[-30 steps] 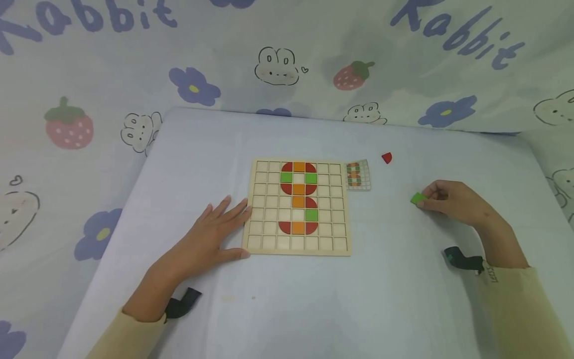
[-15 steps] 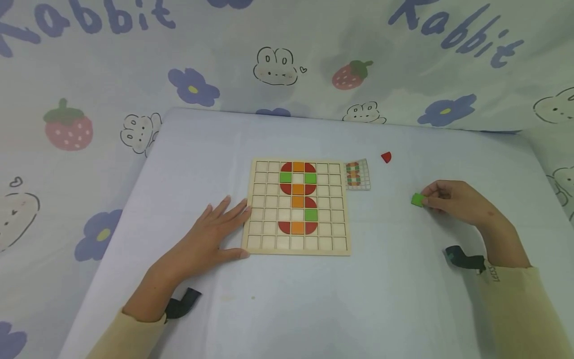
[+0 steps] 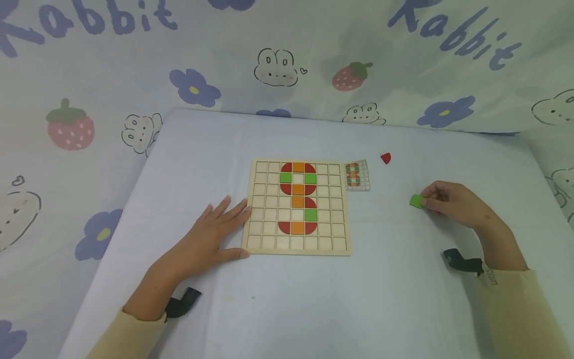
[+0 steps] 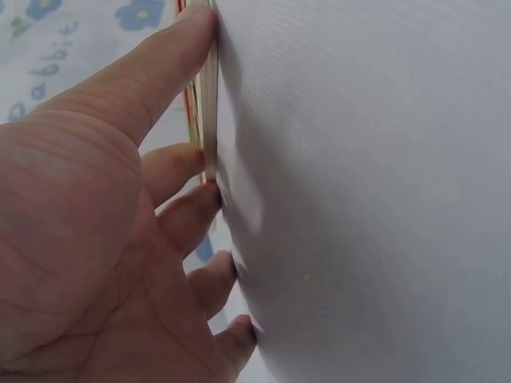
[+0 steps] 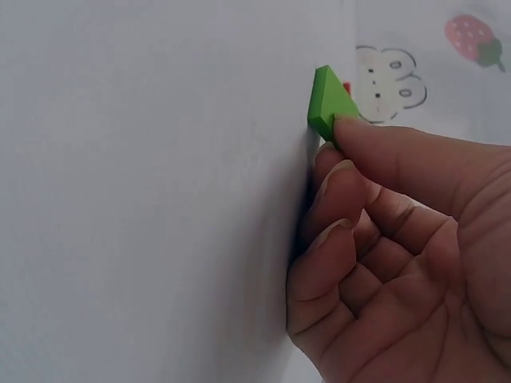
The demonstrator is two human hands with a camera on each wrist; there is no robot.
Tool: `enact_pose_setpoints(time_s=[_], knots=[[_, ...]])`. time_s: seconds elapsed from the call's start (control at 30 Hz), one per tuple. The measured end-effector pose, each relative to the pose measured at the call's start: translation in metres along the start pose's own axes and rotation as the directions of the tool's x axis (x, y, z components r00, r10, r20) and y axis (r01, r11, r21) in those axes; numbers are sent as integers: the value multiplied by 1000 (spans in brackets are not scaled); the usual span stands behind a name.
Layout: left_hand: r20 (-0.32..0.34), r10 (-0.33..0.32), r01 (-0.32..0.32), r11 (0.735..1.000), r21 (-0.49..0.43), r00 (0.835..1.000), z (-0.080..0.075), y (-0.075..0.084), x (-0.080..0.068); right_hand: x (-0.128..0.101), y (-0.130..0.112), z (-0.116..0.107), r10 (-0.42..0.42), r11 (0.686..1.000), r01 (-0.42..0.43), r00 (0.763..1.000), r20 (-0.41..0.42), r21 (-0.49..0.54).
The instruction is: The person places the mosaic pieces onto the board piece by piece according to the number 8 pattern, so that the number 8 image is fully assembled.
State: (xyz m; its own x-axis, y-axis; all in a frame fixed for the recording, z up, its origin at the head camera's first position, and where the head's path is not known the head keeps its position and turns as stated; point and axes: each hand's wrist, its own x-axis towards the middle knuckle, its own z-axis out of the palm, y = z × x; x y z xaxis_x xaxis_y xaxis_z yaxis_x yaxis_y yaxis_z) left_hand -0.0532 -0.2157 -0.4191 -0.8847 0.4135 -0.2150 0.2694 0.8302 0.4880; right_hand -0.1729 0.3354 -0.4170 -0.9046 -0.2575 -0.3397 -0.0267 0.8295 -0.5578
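Note:
A pale wooden grid board (image 3: 269, 243) lies flat on the table, with red quarter-round, orange square and green square tiles set in its middle columns. My left hand (image 3: 202, 247) has its fingers spread, and the thumb and fingertips touch the board's left edge, also seen side-on as a thin board edge (image 4: 210, 104) in the left wrist view. Well to the right of the board, my right hand (image 3: 457, 203) pinches a green square tile (image 3: 415, 201) between thumb and fingers. In the right wrist view the green tile (image 5: 329, 100) is tilted, one corner standing out past the thumb.
A small pattern card (image 3: 364, 175) lies against the board's upper right side. Beyond it is a loose red quarter-round tile (image 3: 386, 158). Behind the white table hangs a printed cloth (image 3: 309, 65) with rabbits, flowers and strawberries.
The green tile has turned slightly in my right hand's fingers, the hand staying in nearly the same place. My left hand and the board have not moved.

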Motion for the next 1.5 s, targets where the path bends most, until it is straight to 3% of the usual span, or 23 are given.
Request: enact_pose_setpoints(time_s=[0.4, 0.67, 0.87, 1.27, 1.5], knots=[[-8, -15, 15, 1000, 1, 1000, 2, 1, 0, 0, -26, 7, -110, 994, 109, 993, -39, -27], [-7, -24, 24, 1000, 10, 1000, 1, 1, 0, 2, -82, 16, -208, 978, 209, 977, -50, 3], [-2, -29, 29, 1000, 9, 1000, 1, 1, 0, 11, -127, 33, -282, 959, 282, 960, -3, 26], [-9, -13, 13, 1000, 5, 1000, 2, 0, 1, 33, -202, 72, -450, 892, 453, 885, 123, 6], [-16, -20, 20, 1000, 8, 1000, 2, 1, 1, 47, -227, 94, -527, 843, 537, 832, 173, -14]])
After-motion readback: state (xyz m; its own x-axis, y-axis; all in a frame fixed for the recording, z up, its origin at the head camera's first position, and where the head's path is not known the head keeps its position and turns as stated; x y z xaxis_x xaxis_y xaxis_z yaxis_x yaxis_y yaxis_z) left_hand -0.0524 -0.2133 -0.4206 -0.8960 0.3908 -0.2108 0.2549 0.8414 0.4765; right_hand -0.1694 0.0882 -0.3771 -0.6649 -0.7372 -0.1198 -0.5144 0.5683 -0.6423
